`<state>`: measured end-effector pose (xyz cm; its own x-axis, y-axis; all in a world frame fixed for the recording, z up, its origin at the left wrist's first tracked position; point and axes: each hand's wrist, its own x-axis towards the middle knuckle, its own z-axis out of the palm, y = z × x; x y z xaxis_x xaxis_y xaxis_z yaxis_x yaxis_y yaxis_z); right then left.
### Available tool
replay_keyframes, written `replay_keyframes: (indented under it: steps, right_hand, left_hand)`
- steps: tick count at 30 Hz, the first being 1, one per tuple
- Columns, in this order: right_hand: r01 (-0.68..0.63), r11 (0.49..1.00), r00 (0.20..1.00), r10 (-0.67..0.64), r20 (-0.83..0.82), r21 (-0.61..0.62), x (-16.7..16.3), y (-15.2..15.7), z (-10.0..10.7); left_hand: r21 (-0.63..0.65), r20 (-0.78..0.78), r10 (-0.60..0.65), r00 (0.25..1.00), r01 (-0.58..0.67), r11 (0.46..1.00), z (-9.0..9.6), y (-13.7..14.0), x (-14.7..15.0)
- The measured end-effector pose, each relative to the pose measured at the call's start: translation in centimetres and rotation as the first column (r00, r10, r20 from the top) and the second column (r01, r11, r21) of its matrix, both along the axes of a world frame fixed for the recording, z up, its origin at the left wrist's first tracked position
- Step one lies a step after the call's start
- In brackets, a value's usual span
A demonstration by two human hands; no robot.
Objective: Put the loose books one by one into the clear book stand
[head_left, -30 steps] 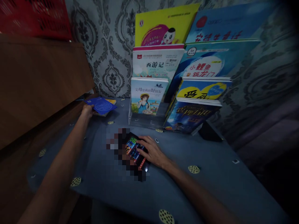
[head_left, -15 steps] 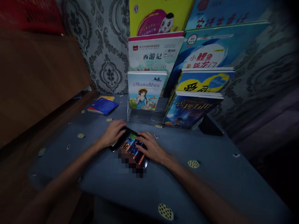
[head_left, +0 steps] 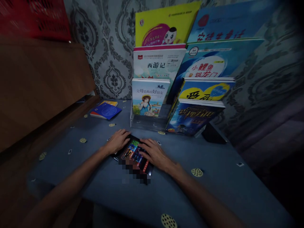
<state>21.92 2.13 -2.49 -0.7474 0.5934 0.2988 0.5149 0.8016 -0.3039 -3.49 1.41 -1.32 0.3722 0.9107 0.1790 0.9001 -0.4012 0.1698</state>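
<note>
A flat, dark, glossy rectangular thing with bright coloured pictures lies aslant on the desk; I cannot tell whether it is a booklet or a screen. Its near edge is blurred out by pixel blocks. My left hand rests palm down at its upper left edge, fingers stretched out and lightly bent. On its right side lies my right hand, palm down, with spread fingers reaching over the pictures. Neither hand is closed round anything.
Picture books stand in a clear stepped rack at the back, with more books beside them. A blue book lies at the back left. The desk has a grey-blue patterned cover. A wooden cabinet stands left.
The view has tilted up slightly, so the books and hands sit lower in the picture. Both hands stay on the dark flat thing, their fingers almost unchanged.
</note>
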Motion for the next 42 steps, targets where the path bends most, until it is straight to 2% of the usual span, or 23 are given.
replay_keyframes:
  steps: [3,7,10,16,20,25,30,33,39,42]
  right_hand:
    - [-0.021,1.000,0.999,0.021,0.038,0.000,0.5,0.8,0.3]
    - [0.026,1.000,0.998,-0.026,0.051,0.013,0.7,1.2,0.2]
    - [0.041,0.998,0.998,-0.043,0.050,0.037,-0.1,0.2,0.2]
    - [-0.071,0.997,0.995,0.071,0.076,0.002,-1.9,-2.7,0.6]
    - [-0.023,0.999,0.997,0.027,0.074,-0.048,-1.8,-3.0,0.9]
    - [0.071,0.992,0.992,-0.060,0.113,-0.100,-1.1,-3.1,1.2]
    - [0.163,0.982,0.981,-0.151,0.120,-0.095,-0.5,-3.4,1.1]
    - [0.187,0.977,0.977,-0.173,0.128,-0.107,-0.3,-3.5,1.1]
    - [0.193,0.973,0.977,-0.178,0.116,-0.128,-0.2,-3.7,1.6]
    - [0.202,0.968,0.975,-0.184,0.128,-0.151,-0.3,-3.9,1.9]
  left_hand:
    - [0.031,-0.072,0.054,0.996,-0.052,0.998,0.5,-0.9,0.4]
    - [0.062,-0.116,0.094,0.989,-0.087,0.994,0.8,-1.8,0.7]
    - [0.076,-0.122,0.107,0.987,-0.098,0.992,0.8,-2.1,0.9]
    - [0.075,-0.081,0.122,0.989,-0.116,0.990,0.3,-2.1,1.1]
    - [0.103,-0.041,0.088,0.995,-0.083,0.991,-0.2,-2.0,0.8]
    - [0.110,-0.063,0.100,0.993,-0.092,0.990,-0.3,-2.0,0.7]
    - [0.097,-0.031,0.088,0.996,-0.085,0.992,-0.3,-2.1,0.7]
    - [0.116,-0.034,0.052,0.998,-0.048,0.992,-0.3,-2.1,0.8]
    - [0.114,-0.121,-0.160,0.980,0.174,0.978,-0.2,-2.0,1.4]
    - [0.107,-0.158,-0.140,0.977,0.158,0.982,0.1,-2.2,1.5]
